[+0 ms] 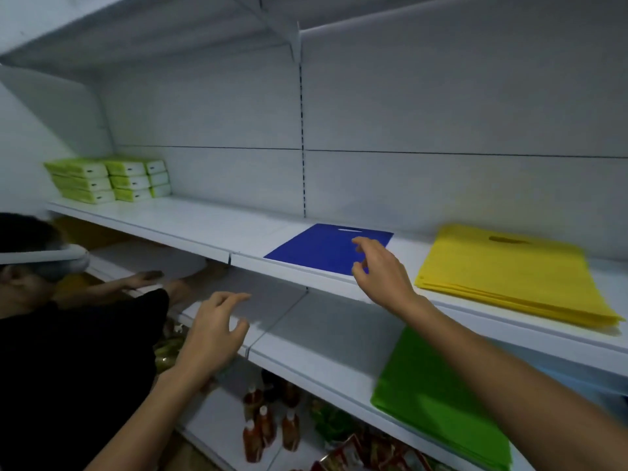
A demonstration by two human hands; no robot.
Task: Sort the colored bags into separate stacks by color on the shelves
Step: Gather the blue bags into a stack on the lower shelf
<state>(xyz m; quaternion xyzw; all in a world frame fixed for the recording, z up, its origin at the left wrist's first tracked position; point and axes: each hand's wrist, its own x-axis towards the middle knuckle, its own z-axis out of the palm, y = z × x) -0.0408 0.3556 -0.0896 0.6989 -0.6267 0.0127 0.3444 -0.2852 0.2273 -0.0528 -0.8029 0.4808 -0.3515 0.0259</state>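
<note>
Your left hand [212, 329], fingers loosely spread and empty, hovers over the lower white shelf [323, 338] left of the flat green fabric bag stack [424, 396]; your right hand [379, 270], half-curled, empty, hangs over the flat blue fabric bag [316, 249] on the upper shelf [190, 219], yellow fabric bag stack [503, 270] rightward.

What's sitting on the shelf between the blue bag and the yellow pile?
Nothing: in the head view, only bare white shelf separates the blue bag from the yellow pile.
</note>
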